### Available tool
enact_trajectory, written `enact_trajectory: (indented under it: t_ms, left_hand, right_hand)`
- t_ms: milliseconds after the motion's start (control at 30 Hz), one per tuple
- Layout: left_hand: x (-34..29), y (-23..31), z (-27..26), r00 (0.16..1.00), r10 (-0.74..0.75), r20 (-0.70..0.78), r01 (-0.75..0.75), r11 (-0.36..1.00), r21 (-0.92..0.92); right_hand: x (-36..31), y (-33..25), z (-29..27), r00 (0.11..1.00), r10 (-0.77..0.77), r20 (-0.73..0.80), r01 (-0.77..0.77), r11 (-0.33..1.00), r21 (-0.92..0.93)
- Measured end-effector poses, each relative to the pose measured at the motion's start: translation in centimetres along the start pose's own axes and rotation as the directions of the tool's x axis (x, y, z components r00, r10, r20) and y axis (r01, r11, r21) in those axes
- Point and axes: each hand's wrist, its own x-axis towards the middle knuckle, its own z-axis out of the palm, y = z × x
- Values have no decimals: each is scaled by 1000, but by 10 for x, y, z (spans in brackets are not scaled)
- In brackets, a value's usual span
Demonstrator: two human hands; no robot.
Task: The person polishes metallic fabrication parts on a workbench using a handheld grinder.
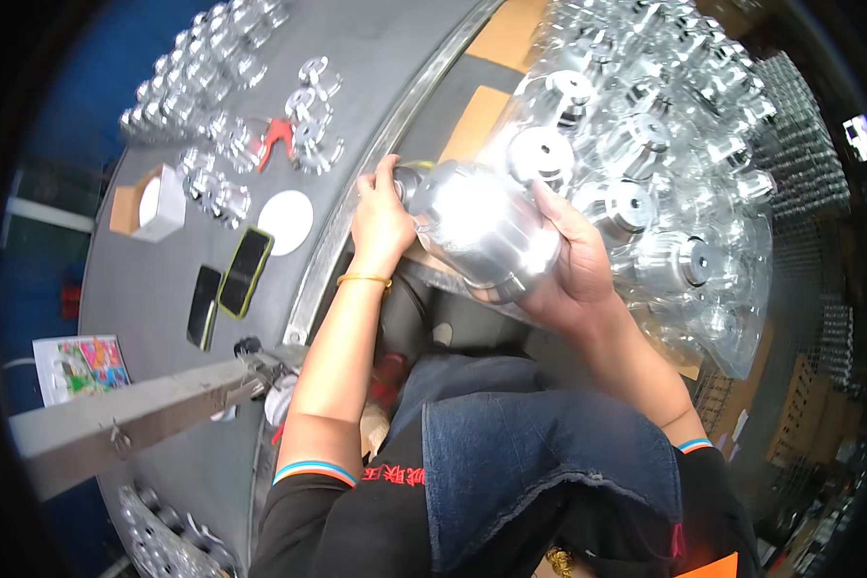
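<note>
Between my hands is a large, shiny silver metal cylinder (486, 226), tilted, with a narrower end towards the left. My left hand (380, 220) has its fingers closed around that narrow end, beside a small round metal piece (409, 183). At the wide end, my right hand (578, 265) grips the cylinder from the right and below, thumb up along its side. Glare hides part of its surface. Just beyond my right hand stand several similar silver parts (618, 207) with round stepped ends, wrapped in clear plastic (737, 332).
A grey table (154, 318) on the left holds two phones (247, 272), a white disc (286, 222), a small open box (150, 204), a red tool (277, 140) and many small metal parts (197, 72). A metal bar (144, 414) crosses at lower left. Cardboard (477, 120) lies ahead.
</note>
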Motion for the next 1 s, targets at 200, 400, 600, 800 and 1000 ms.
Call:
enact_trajectory:
  t_ms: [200,400,600,800,1000]
  left_hand:
    - [40,-6,41,998,56,18,-55,998,-35]
    - [21,17,18,978,209,16,-209,978,-4]
    - [-33,79,-58,965,244,98,-46,523,-851]
    - [-64,105,-89,940,307,150,52,306,-951]
    - [-69,103,-98,942,297,155,54,322,-945]
  right_hand:
    - [-16,-9,10,978,-135,161,116,986,122]
    - [-25,-20,3,961,-249,116,245,968,44]
    - [-24,-15,3,952,-299,63,299,954,5]
    - [-17,-4,9,959,-180,217,181,983,18]
    - [-17,3,14,967,-122,225,122,992,17]
